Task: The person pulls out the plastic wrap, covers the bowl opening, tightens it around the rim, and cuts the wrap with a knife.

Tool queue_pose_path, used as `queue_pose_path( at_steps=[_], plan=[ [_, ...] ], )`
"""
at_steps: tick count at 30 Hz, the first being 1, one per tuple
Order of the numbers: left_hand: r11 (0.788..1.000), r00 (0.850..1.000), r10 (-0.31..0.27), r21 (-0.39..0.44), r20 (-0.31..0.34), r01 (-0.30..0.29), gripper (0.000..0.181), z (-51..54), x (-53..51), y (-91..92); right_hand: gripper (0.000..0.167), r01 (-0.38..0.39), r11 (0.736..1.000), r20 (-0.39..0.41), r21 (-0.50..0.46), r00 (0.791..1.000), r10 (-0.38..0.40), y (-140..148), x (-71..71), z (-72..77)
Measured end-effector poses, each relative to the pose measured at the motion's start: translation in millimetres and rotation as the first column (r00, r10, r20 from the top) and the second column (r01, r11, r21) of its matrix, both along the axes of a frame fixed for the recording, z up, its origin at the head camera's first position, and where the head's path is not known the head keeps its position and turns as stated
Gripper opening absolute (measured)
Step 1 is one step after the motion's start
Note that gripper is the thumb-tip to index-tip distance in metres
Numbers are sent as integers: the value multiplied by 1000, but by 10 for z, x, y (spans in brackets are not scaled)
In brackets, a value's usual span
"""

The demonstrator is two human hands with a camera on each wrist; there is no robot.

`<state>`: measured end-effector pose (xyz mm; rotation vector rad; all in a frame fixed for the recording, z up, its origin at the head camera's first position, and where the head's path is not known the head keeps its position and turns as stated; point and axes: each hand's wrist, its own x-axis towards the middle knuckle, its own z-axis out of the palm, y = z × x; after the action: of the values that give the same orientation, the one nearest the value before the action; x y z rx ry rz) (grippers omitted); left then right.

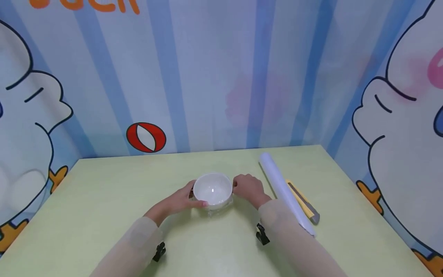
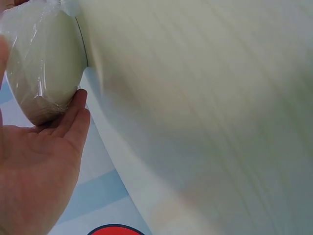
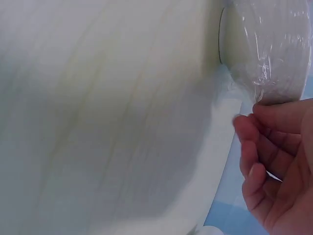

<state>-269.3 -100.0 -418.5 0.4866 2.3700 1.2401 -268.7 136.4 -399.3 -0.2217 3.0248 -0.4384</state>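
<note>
A white bowl [image 1: 212, 187] stands upright on the table, its outside covered in clear, wrinkled cling film [image 3: 264, 54]. My left hand [image 1: 180, 201] holds the bowl from the left, thumb along the near side and fingers behind. In the left wrist view, those fingers [image 2: 73, 117] rest against the film-covered wall. On the opposite side, my right hand [image 1: 248, 188] is at the bowl's rim, thumb and forefinger pinching the edge of the film. The right wrist view shows its other fingers [image 3: 254, 181] curled loosely. The bowl's underside is hidden in the head view.
A long whitish roll [image 1: 282, 188] lies slantwise on the pale green table [image 1: 104, 207], right of the bowl and close to the right forearm. Beside it is a yellow and grey utility knife [image 1: 304, 202]. A printed blue striped backdrop [image 1: 214, 77] rises behind the table.
</note>
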Motion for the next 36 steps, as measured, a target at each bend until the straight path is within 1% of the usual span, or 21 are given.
queue_pose_path(
  at_steps=[3,4,6,8,9,10,11,12,14,16,17,19,21,22,25,27,28,30,31,33,36],
  plan=[
    [1000,1000,2,-15,9,-1,87,-30,16,1,10,-54,995,34,-80,998,57,-3,24,-42],
    [1000,1000,2,-18,5,-2,86,-30,17,6,10,-70,990,49,-120,996,76,1,29,-41],
    [1000,1000,0,-15,-4,0,86,-19,16,17,11,-76,969,108,-236,989,104,21,43,-24],
    [1000,1000,0,-6,-10,0,85,-9,13,31,12,-37,939,185,-343,977,106,50,56,-7],
    [1000,1000,-4,-1,-13,4,85,-5,12,38,13,-6,923,226,-385,969,101,61,69,4],
    [1000,1000,-6,5,-12,6,85,2,14,44,16,19,913,257,-407,962,95,72,87,9],
    [1000,1000,-8,11,-10,8,85,8,18,49,20,41,914,282,-405,956,82,79,109,8],
    [1000,1000,-10,15,-5,10,86,7,21,54,25,51,922,297,-385,952,72,81,131,2],
    [1000,1000,-14,18,3,14,86,12,33,57,31,60,941,305,-334,951,48,72,196,-7],
    [1000,1000,-11,15,5,11,86,15,43,55,28,68,950,320,-305,947,34,53,269,-7],
    [1000,1000,-10,13,4,10,86,18,47,52,22,80,948,334,-308,942,29,39,299,-6],
    [1000,1000,-5,6,1,5,86,24,53,44,13,115,932,377,-343,926,25,18,353,-6],
    [1000,1000,-3,-1,-5,3,85,30,57,36,13,147,911,412,-385,911,27,-2,385,-14],
    [1000,1000,-3,-2,-5,3,85,33,58,33,14,161,900,420,-406,907,27,-11,390,-27],
    [1000,1000,-8,-1,-4,8,86,36,62,27,17,192,862,425,-469,905,30,-35,393,-71],
    [1000,1000,-16,4,2,16,86,35,67,26,15,203,846,420,-493,907,28,-48,383,-104],
    [1000,1000,-18,4,4,18,86,33,69,25,14,204,843,413,-498,910,23,-54,376,-116],
    [1000,1000,-19,1,4,19,86,31,73,24,11,187,853,385,-487,923,18,-67,359,-130],
    [1000,1000,-18,-1,4,18,86,30,75,22,9,177,864,368,-471,930,10,-71,351,-131],
    [1000,1000,-15,-7,1,15,86,28,76,18,8,150,905,316,-397,949,-19,-78,340,-124],
    [1000,1000,-11,-14,1,11,85,31,76,11,10,117,964,233,-240,971,-60,-96,338,-102]
  ],
)
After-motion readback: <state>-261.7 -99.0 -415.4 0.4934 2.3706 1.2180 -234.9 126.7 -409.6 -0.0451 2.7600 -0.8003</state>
